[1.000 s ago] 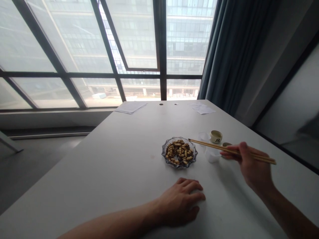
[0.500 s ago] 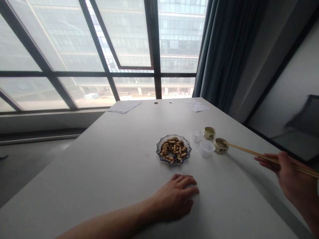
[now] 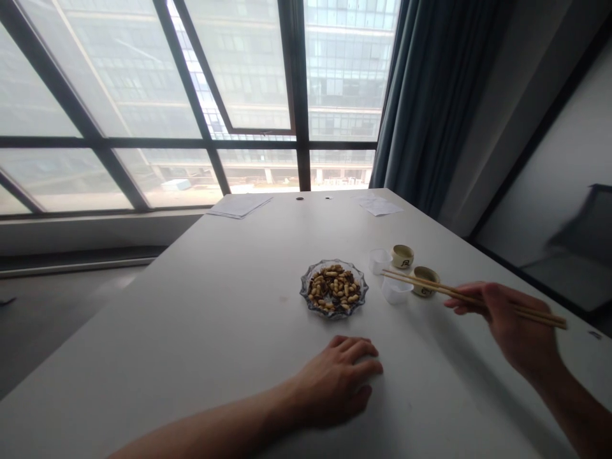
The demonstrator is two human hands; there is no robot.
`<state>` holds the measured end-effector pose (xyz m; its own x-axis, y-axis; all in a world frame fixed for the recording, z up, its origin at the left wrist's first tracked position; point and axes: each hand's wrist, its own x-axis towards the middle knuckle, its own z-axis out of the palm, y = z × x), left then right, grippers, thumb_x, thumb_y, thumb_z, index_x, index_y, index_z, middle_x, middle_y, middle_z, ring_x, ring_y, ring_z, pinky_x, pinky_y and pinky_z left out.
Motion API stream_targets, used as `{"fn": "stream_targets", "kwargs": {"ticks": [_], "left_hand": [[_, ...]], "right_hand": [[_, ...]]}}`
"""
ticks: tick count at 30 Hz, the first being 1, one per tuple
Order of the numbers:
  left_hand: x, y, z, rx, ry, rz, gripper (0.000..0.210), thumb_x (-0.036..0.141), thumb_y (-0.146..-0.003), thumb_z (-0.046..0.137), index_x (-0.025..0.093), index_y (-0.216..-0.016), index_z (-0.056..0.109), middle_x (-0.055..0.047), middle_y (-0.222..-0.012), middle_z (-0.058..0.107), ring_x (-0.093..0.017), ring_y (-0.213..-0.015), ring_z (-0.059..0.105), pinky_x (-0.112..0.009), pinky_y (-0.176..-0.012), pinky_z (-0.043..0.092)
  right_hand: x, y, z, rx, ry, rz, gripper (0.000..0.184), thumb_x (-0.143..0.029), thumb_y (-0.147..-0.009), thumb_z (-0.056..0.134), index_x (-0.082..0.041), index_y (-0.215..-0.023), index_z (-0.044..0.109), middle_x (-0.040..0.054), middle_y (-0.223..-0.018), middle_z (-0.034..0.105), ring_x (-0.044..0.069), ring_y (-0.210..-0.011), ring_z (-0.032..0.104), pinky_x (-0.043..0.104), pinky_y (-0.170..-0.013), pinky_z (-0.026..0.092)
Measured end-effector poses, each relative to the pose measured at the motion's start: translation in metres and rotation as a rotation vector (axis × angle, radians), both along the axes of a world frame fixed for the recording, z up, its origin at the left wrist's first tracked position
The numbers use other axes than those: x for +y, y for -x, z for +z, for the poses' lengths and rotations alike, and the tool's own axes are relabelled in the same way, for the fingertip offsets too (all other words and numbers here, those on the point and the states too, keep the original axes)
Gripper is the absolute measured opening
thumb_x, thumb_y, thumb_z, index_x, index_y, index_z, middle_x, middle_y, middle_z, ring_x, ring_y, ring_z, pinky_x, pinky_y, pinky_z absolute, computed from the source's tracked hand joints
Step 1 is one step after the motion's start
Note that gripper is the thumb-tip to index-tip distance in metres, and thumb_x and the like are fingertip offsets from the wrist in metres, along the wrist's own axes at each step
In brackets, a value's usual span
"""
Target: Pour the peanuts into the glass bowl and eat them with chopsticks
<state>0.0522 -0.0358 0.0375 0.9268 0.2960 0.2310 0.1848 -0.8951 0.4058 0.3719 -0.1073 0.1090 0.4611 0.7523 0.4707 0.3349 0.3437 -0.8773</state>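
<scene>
A pair of wooden chopsticks (image 3: 459, 294) is gripped in my right hand (image 3: 511, 322), pointing left. Their tips hover over the two clear plastic containers, and the shafts cross in front of the nearer ceramic cup (image 3: 424, 288). Whether anything is between the tips is too small to tell. My left hand (image 3: 342, 379) rests on the table with fingers loosely spread and nothing in it. Just beyond it stands a scalloped glass bowl (image 3: 306, 294) of peanuts (image 3: 337, 274) mixed with dark seeds. The nearer plastic container (image 3: 396, 293) sits right of the bowl, the farther container (image 3: 377, 260) behind it.
A second ceramic cup (image 3: 402, 256) stands behind the first. White table (image 3: 229, 306) extends toward the window. Paper sheets (image 3: 239, 205) lie at the far left, more paper (image 3: 381, 205) at the far right. A small dark disc (image 3: 299, 198) lies near the far edge.
My right hand has moved left with the chopsticks. Their tips have gone from the nearer ceramic cup to above the plastic containers. My left hand stays put.
</scene>
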Motion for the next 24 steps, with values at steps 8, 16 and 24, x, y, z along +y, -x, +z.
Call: {"fn": "stream_targets", "kwargs": {"ticks": [8, 16, 24], "left_hand": [[0.001, 0.002, 0.003, 0.013, -0.008, -0.015, 0.034, 0.030, -0.100, 0.065, 0.027, -0.133, 0.059, -0.007, -0.143, 0.063, -0.028, -0.137, 0.058, -0.043, -0.120, 0.039], [0.003, 0.003, -0.001, -0.010, -0.032, -0.022, 0.036, 0.032, -0.101, 0.067, 0.025, -0.135, 0.059, -0.007, -0.146, 0.062, -0.027, -0.138, 0.057, -0.041, -0.120, 0.038], [0.002, 0.003, -0.001, 0.000, -0.039, -0.019, 0.036, 0.032, -0.101, 0.066, 0.025, -0.136, 0.059, -0.007, -0.146, 0.061, -0.028, -0.138, 0.057, -0.041, -0.120, 0.038]], "right_hand": [[0.059, 0.064, -0.005, -0.125, 0.188, 0.418, 0.042, -0.059, -0.097, 0.070, -0.020, -0.088, 0.083, 0.0099, -0.077, 0.082, 0.023, -0.066, 0.080, 0.031, -0.063, 0.068], [0.069, 0.066, -0.018, -0.064, 0.277, 0.447, 0.048, -0.065, -0.095, 0.070, -0.018, -0.091, 0.083, 0.0111, -0.076, 0.082, 0.024, -0.067, 0.081, 0.030, -0.064, 0.068], [0.068, 0.072, -0.030, 0.084, 0.256, 0.370, 0.050, -0.068, -0.089, 0.075, -0.019, -0.086, 0.084, 0.0138, -0.078, 0.083, 0.028, -0.068, 0.082, 0.035, -0.064, 0.071]]}}
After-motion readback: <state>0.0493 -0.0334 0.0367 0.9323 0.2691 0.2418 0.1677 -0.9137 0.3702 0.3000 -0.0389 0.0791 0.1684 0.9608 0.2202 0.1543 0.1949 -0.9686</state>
